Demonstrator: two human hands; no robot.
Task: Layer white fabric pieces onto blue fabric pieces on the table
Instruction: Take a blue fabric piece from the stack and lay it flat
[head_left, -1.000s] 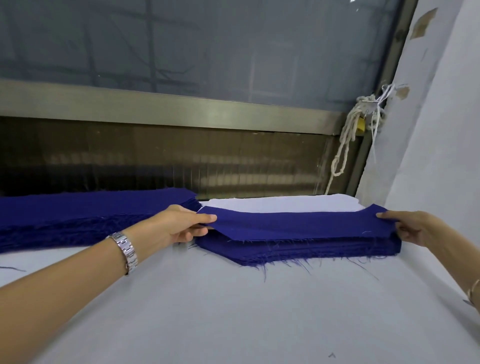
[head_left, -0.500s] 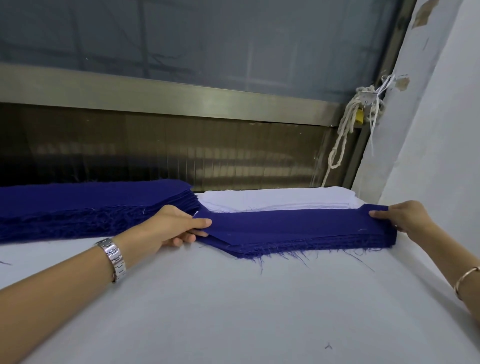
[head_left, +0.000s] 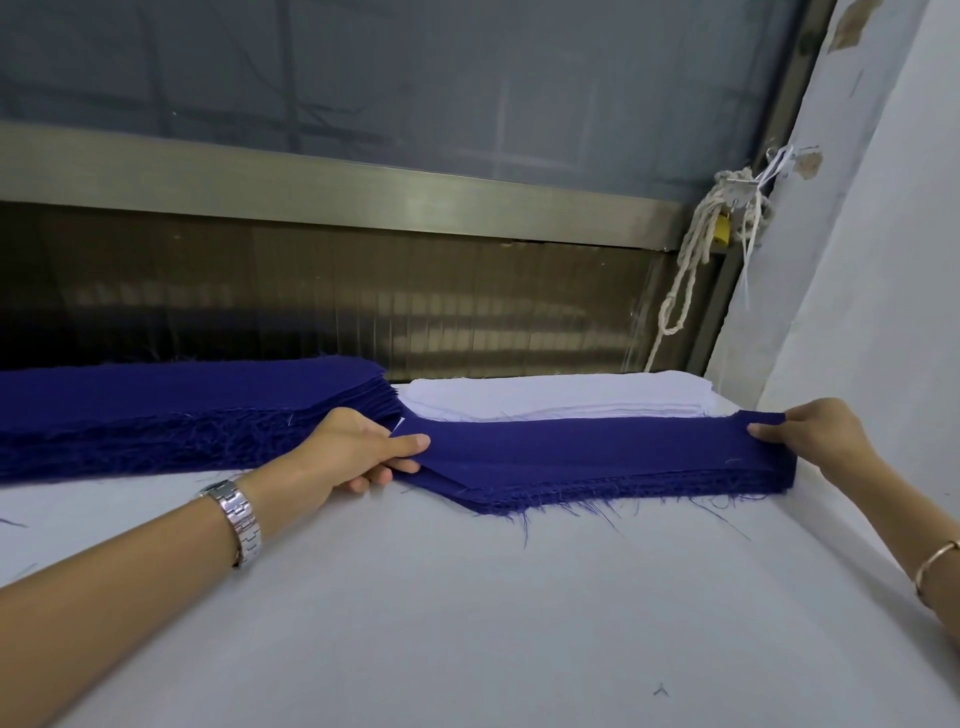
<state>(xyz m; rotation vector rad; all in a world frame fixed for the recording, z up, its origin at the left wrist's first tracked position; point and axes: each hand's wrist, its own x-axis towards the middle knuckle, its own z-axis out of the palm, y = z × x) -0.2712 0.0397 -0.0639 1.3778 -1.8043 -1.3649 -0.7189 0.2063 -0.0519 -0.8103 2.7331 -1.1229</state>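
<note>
A long blue fabric piece (head_left: 587, 447) lies on top of a frayed blue stack (head_left: 613, 486) at the middle right of the table. My left hand (head_left: 358, 449) pinches its left end, thumb on top and fingers under. My right hand (head_left: 818, 431) pinches its right end near the wall. Directly behind it lies a stack of white fabric pieces (head_left: 556, 397). A second, thicker blue stack (head_left: 171, 415) stretches off to the left.
The white table surface (head_left: 467, 623) spreads out in front of the stacks. A white wall (head_left: 872, 291) bounds the right side. A metal-framed window (head_left: 337, 182) runs along the back, with a knotted rope (head_left: 691, 260) in the corner.
The blue piece has come down from slightly raised to flat on its stack, uncovering more of the white stack behind. Both hands keep their grip on its ends.
</note>
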